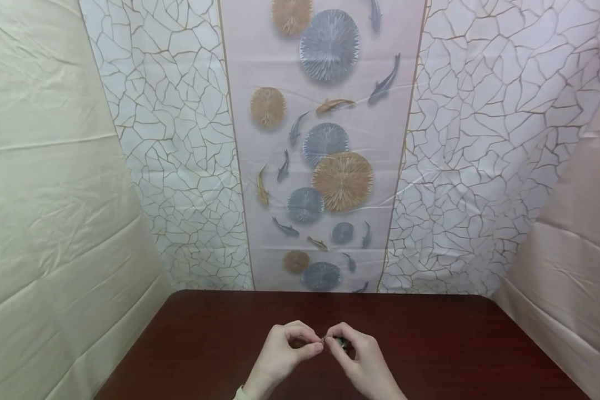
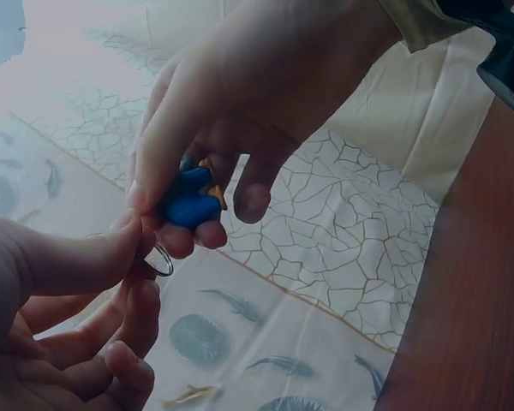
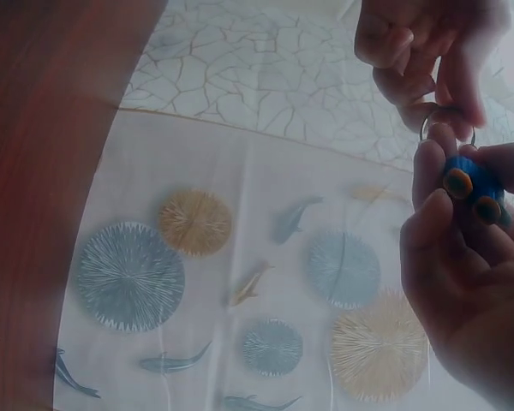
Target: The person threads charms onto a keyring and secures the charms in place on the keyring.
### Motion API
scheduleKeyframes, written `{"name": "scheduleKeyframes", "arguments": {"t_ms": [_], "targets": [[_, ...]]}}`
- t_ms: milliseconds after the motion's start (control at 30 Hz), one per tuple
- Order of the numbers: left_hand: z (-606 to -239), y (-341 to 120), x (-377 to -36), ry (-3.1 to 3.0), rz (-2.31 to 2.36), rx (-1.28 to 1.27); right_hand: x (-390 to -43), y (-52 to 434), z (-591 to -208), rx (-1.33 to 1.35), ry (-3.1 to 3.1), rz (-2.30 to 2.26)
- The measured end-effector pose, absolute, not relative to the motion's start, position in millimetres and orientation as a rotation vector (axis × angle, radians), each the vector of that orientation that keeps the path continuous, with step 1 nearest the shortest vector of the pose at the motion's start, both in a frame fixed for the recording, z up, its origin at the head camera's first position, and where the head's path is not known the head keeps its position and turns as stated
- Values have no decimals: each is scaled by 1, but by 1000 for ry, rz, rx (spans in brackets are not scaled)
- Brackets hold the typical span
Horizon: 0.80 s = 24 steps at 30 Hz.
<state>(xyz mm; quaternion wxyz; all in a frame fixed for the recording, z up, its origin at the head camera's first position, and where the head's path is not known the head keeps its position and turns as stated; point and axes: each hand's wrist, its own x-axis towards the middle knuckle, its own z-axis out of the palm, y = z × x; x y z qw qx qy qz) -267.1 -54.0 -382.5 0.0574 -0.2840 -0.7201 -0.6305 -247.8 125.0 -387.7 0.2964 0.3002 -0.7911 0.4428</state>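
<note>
- A small blue figure lies within the curled fingers of the right hand, below the thumb and index fingertips in the left wrist view; the right wrist view shows two round orange parts on it, with dark centres.
- A thin metal ring stands out between the fingertips of the two hands, just beside the figure; the fingers hide whether the two are joined.
- The left hand pinches the ring between thumb and index finger, its remaining fingers loosely bent below that pinch.
- The right hand grasps the figure; its thumb and index fingertips come right up to the ring, and I cannot tell whether they grip it too.
- Both hands meet tip to tip, palms turned towards each other, in front of the person.
- Behind the left fingers, a pale sleeve shows at the wrist; a black device sits behind the right fingers, at that wrist.
- Under and around the fingers spreads a dark red table.
- Beyond the fingertips hangs a patterned cloth, its middle strip printed with orange and grey-blue discs and fish, flanked by gold crackle lines on white.
- Plain pale cloth hangs well to either side of the fingers.
</note>
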Motion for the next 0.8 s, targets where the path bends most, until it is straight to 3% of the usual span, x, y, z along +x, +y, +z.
{"name": "scheduleKeyframes", "arguments": {"t_ms": [800], "targets": [[-377,-47,-257,-2242,-1525,-691,-253,124,-391,878,-1902,982]]}}
